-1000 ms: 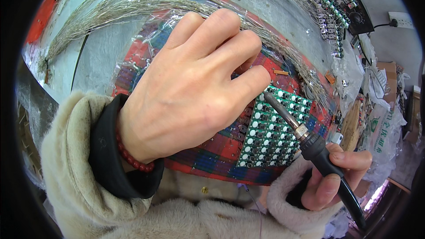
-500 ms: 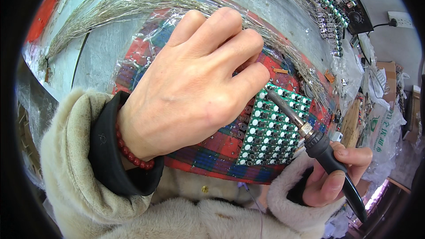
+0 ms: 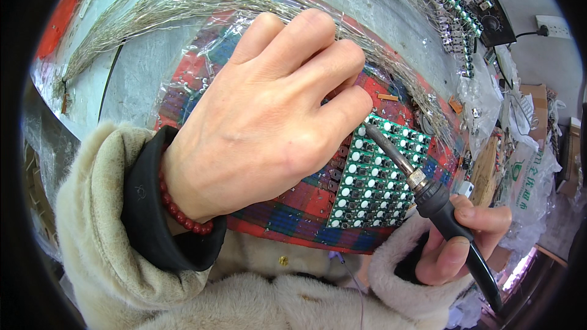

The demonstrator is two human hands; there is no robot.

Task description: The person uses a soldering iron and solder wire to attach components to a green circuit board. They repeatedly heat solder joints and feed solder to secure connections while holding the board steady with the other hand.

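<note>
My right hand [image 3: 468, 232] grips the black handle of a soldering iron [image 3: 449, 220]. The iron's grey tip points up and left, close to my left index finger. My left hand [image 3: 269, 116] is curled over the far left of a green circuit board panel [image 3: 391, 174], its fingers pinched together. Whatever lies between those fingers is hidden behind the hand. White round parts and small black components sit in rows across the panel. Underneath is a red and blue plaid cloth [image 3: 293, 208], dotted with small bits.
Bundles of thin silvery wires [image 3: 202, 9] stretch over the far side of the table. Strips of assembled boards [image 3: 452, 3] lie at the far right, beside a black box with a dial [image 3: 491, 22]. Plastic bags [image 3: 526, 177] and a wooden block [image 3: 487, 171] are on the right.
The soldering iron and my right hand have shifted slightly left, with the tip a little nearer the left fingers. My left hand is almost unmoved.
</note>
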